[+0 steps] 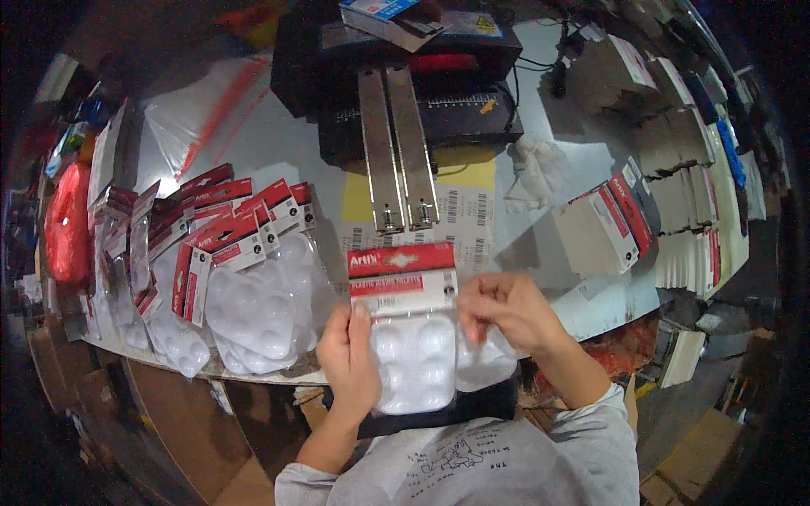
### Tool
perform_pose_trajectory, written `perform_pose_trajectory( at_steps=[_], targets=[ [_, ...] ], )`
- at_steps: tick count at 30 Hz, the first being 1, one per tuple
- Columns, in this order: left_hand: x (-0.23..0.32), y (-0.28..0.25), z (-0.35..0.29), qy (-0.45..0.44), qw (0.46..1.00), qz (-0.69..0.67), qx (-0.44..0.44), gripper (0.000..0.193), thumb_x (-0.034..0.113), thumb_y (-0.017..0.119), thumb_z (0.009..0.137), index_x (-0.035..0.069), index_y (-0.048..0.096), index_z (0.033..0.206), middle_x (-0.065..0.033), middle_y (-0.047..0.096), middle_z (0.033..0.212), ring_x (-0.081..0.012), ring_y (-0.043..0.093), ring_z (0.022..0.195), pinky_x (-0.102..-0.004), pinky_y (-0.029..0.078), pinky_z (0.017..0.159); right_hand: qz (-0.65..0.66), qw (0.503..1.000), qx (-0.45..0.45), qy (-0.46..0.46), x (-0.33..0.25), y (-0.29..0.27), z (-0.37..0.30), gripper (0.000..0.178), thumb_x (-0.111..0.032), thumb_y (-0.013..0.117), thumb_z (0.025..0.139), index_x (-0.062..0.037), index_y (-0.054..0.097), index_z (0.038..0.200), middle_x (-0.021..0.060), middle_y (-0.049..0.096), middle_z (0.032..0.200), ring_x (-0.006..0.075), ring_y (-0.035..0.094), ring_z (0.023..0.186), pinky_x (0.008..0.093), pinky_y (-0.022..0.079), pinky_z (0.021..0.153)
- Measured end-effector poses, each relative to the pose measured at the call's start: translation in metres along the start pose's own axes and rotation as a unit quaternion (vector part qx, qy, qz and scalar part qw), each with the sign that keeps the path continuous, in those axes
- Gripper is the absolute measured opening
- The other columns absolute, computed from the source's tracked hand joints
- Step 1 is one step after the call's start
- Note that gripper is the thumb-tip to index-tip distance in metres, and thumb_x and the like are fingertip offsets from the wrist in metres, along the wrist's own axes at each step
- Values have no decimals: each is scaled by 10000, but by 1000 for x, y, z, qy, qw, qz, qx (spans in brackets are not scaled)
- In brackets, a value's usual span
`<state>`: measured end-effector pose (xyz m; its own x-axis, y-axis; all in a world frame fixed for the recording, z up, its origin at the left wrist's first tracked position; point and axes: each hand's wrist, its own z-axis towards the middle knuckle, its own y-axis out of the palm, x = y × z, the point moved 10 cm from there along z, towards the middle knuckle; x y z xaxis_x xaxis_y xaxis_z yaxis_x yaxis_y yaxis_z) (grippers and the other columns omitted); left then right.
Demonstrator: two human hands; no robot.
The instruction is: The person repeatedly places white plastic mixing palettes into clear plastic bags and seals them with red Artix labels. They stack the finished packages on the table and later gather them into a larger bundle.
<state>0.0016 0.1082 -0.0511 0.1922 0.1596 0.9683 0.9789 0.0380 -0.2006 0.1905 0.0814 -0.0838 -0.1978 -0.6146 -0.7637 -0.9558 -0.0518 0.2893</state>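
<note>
My left hand (350, 350) grips the left edge of a bagged white plastic paint palette (415, 363), thumb on top. The palette has round wells and hangs below a red and white header card (402, 274), which lies just under two metal bars. My right hand (515, 316) is at the card's right edge, fingers curled together; whether anything is pinched in them is hidden. Under that hand shows part of another white palette (488, 364). To the left is a heap of bagged palettes (257, 312) with the same red and white cards.
A black machine (422, 110) with two metal bars (396, 152) reaching toward me stands at the back. Stacks of folded cards (620, 219) are at the right. A crumpled white cloth (533, 173) lies beside the machine, and a red bundle (69, 223) is far left.
</note>
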Motion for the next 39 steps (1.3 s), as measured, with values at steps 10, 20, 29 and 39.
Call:
perform_pose_trajectory(
  at_steps=[10, 20, 29, 39],
  targets=[
    [-21, 22, 65, 15, 1000, 24, 8, 241, 197, 424, 931, -3, 498, 818, -39, 487, 664, -103, 400, 644, -251, 355, 601, 127, 984, 94, -86, -16, -25, 55, 125, -87, 540, 831, 28, 589, 830, 70, 578, 682, 116, 552, 537, 235, 458, 494],
    [29, -42, 32, 60, 977, 201, 37, 190, 146, 472, 870, -28, 548, 890, -162, 586, 760, -238, 575, 739, -350, 428, 687, -439, 669, 507, -321, -128, -94, -84, 287, -66, 604, 785, -52, 577, 1070, 76, 608, 1005, 182, 575, 901, 306, 452, 783],
    [56, -100, 53, 187, 760, 602, 156, 578, 358, 651, 730, 77, 460, 1198, -156, 319, 1354, -334, 307, 1230, -475, 264, 928, -601, 605, 478, -211, -105, -201, -99, 679, -269, 646, 784, 31, 331, 1305, 223, 389, 1315, 342, 382, 1222, 372, 320, 995],
    [8, -92, 46, 228, 726, 646, -62, 506, 481, 648, 676, 237, 589, 1116, -99, 242, 1427, -360, 111, 1330, -543, 115, 997, -604, 623, 459, -193, -114, -190, -91, 846, -388, 708, 702, 4, 295, 1327, 239, 352, 1334, 345, 364, 1237, 399, 328, 990]
  ],
)
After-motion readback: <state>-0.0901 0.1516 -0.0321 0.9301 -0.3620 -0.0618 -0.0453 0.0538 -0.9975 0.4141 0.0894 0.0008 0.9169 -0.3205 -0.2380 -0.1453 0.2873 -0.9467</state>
